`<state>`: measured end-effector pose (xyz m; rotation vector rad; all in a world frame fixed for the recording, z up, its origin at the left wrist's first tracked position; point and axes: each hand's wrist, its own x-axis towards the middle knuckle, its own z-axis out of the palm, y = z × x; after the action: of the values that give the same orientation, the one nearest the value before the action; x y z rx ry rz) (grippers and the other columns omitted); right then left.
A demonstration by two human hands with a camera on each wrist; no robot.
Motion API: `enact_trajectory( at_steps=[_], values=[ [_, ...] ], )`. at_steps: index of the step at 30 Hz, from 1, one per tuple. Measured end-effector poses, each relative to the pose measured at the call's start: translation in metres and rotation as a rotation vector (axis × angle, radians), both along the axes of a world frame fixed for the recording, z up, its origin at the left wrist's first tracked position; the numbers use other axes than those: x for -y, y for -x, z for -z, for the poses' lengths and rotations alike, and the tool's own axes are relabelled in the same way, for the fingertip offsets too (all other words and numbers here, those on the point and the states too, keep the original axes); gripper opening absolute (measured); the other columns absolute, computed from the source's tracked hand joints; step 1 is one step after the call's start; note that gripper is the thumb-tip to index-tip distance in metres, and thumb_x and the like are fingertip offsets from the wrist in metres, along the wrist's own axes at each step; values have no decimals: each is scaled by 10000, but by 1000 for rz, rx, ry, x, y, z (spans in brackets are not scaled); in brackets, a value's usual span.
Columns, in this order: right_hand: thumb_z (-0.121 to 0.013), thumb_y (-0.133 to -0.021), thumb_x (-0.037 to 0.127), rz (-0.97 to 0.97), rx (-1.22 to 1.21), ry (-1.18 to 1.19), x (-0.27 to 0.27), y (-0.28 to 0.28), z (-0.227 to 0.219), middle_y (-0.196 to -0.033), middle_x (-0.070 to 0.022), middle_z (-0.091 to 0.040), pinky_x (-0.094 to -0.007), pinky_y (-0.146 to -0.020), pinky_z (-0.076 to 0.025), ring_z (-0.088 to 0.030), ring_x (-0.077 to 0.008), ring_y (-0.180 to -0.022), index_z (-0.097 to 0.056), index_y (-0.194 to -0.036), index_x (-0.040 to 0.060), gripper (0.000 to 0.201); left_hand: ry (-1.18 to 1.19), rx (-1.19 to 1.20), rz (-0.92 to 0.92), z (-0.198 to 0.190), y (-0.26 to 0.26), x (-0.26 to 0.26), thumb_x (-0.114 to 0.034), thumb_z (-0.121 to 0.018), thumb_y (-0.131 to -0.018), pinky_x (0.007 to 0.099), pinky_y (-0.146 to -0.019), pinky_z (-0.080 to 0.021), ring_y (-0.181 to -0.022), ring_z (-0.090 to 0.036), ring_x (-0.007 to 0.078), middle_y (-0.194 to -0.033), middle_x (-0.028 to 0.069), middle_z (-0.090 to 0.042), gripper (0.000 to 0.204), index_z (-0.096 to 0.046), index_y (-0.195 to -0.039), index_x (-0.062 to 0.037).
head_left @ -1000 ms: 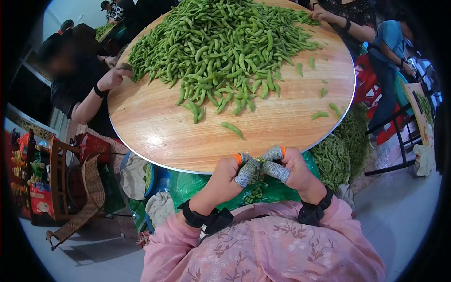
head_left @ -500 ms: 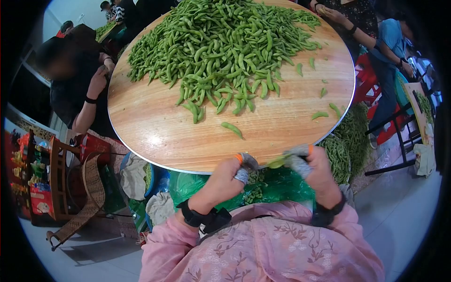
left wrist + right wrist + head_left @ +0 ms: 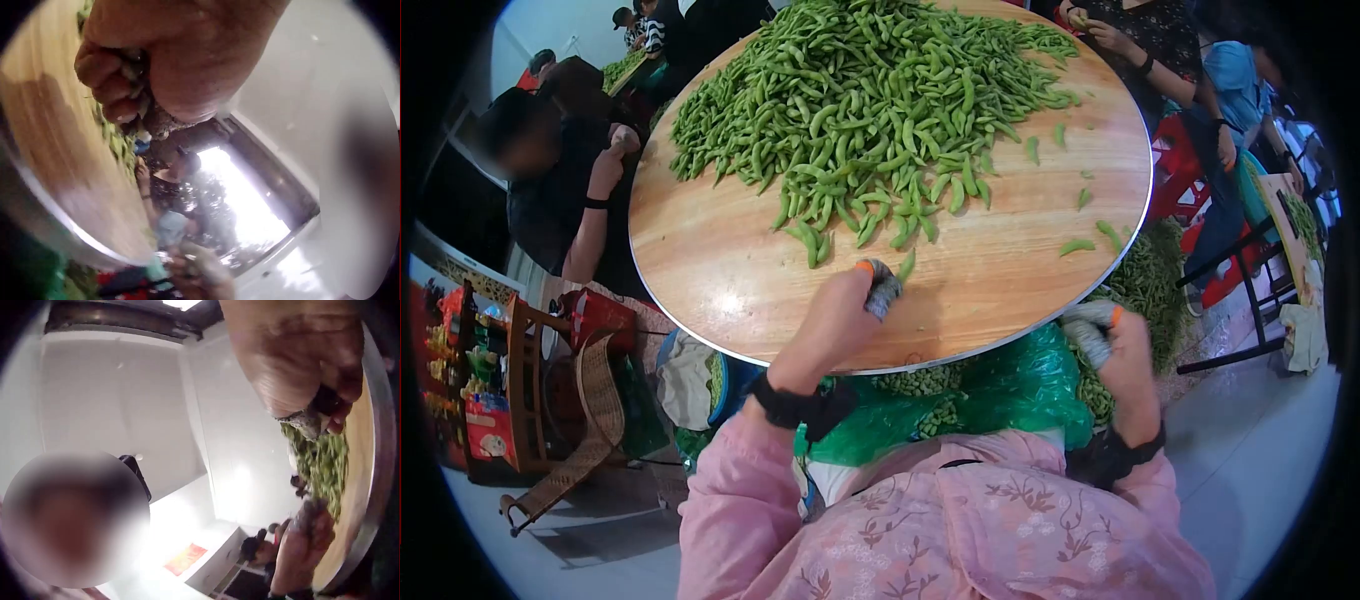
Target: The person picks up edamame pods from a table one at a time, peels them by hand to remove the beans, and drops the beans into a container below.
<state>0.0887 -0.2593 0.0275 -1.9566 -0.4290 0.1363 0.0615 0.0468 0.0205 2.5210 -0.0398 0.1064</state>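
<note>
Grey knitted covers with orange edging sit on the fingers of both hands. The left hand (image 3: 845,310) reaches over the round wooden table (image 3: 730,290), its curled thumb and fingers pinching a green soybean pod (image 3: 907,265) short of the big heap of soybean pods (image 3: 870,110). In the left wrist view the fingers (image 3: 109,84) are bent in toward the thumb. The right hand (image 3: 1115,350) is beyond the table's right front edge, with bent fingers above pods lower down. No pod shows in it, and I cannot tell whether it holds one.
Green plastic (image 3: 1020,405) with small pods lies between the table and the pink clothing. A larger pile of pods (image 3: 1145,290) is on the floor at right. Other people's hands (image 3: 612,160) are around the table. A wooden chair (image 3: 525,380) stands at left.
The hands have parted. The left went forward over the table to the lone pod, which has turned upright. The right, earlier holding a pod, moved right past the table edge.
</note>
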Motion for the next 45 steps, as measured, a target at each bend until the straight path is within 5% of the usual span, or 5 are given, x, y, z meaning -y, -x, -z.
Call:
enact_trajectory(
  at_steps=[6, 19, 22, 35, 45],
  values=[
    [-550, -811, 81, -264, -420, -388, -73, 15, -4, -777, -24, -595, -213, -658, -430, -535, -86, -697, -591, -890, -26, 139, 806, -72, 45, -12, 46, 46, -161, -503, -851, 200, -551, -368, -609, -421, 57, -678, -46, -469, 145, -517, -801, -25],
    [-526, -836, 144, -336, -609, -568, -83, 21, -4, -666, 40, -530, -183, -522, -351, -436, -38, -567, -601, -836, 17, 148, 397, 34, 106, -17, 56, 59, -20, -498, -757, 342, -562, -417, -626, -534, 346, -669, 175, -538, 68, -516, -816, 8],
    [-525, -832, 116, -340, -588, -607, -85, 21, 4, -678, 35, -540, -182, -524, -352, -439, -38, -575, -597, -825, 12, 126, 488, 60, 109, -14, 57, 58, -34, -481, -799, 256, -553, -398, -587, -480, 148, -654, 74, -517, 71, -517, -821, 23],
    [-536, -818, 70, -343, -508, -561, -89, 22, 18, -710, 21, -556, -197, -565, -388, -480, -48, -637, -571, -796, 2, 80, -89, 293, 106, 3, 55, 58, -98, -567, -780, 305, -515, -419, -562, -547, 238, -641, 123, -542, 122, -538, -845, 1],
    [-560, -811, 88, -444, -621, -905, -98, 26, 26, -801, -6, -582, -215, -675, -449, -549, -77, -743, -563, -848, -15, 109, 1401, -278, -70, 10, 65, 55, -253, -460, -879, 196, -414, -268, -463, -355, 55, -609, 1, -492, 226, -520, -797, -52]
  ],
)
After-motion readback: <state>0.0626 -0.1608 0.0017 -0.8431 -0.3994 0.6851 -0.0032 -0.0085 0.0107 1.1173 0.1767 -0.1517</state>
